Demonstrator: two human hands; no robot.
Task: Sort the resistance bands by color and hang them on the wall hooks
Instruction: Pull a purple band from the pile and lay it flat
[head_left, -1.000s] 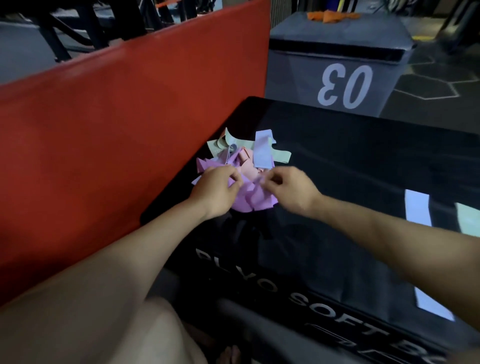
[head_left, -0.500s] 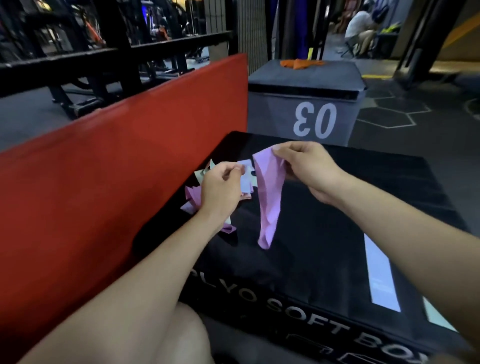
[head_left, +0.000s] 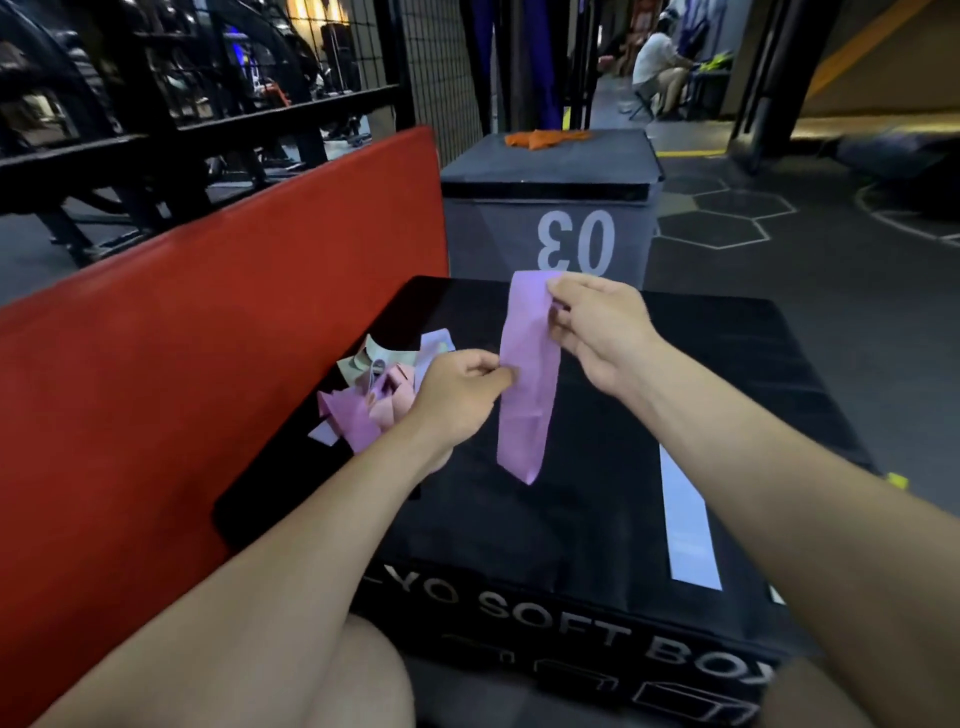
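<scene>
Lettering first: black plyo box (head_left: 597, 519) under my hands reads "SOFT BOX" on its front edge, start of the word cut off by my arm. Grey box (head_left: 550, 208) behind it carries "03", printed upside down from my side. Orange bands (head_left: 545, 138) lie on top of that grey box. My right hand (head_left: 597, 332) pinches the top of a purple band (head_left: 524, 384), which hangs down clear of the box top. My left hand (head_left: 457, 389) pinches the same band at its left edge, lower down. Band pile (head_left: 374, 395), purple, pink, pale green, sits on the far left of the black box, against the red pad (head_left: 182, 364). Pale lavender band (head_left: 685, 525) lies flat on the right. Left forearm covers part of the pile.
</scene>
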